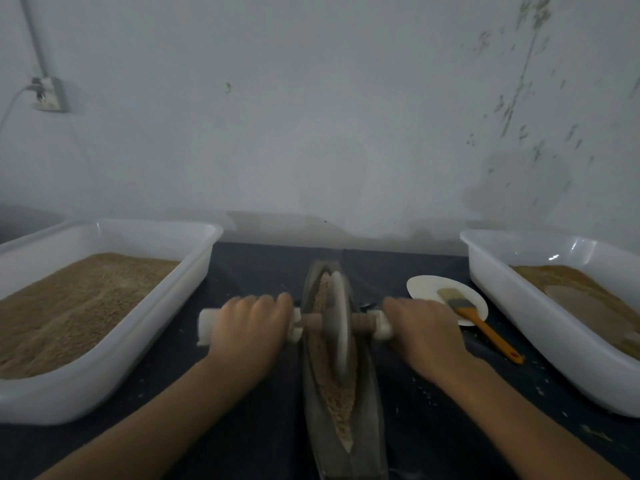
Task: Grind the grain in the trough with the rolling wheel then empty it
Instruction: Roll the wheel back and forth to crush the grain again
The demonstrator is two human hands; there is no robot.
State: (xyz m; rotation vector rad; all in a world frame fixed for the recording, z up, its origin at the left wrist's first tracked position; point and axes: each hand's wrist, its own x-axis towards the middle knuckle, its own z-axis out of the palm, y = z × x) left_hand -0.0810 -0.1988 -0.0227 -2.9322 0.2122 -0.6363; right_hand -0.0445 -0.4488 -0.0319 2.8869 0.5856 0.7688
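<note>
A long, dark, boat-shaped trough [375,420] lies lengthwise in front of me on the dark table. Tan grain [341,407] fills its groove. The grey rolling wheel [337,327] stands upright in the groove, near the trough's far half, blurred by motion. A wooden axle with white-wrapped ends [207,325] runs through it. My left hand [251,327] grips the left end of the axle and my right hand [424,329] grips the right end, both with fingers curled over the top.
A white tub [145,327] of tan grain stands at the left. A second white tub [526,327] with brown ground material stands at the right. Between it and the trough lies a white plate [424,285] with an orange-handled brush [481,327]. The wall is close behind.
</note>
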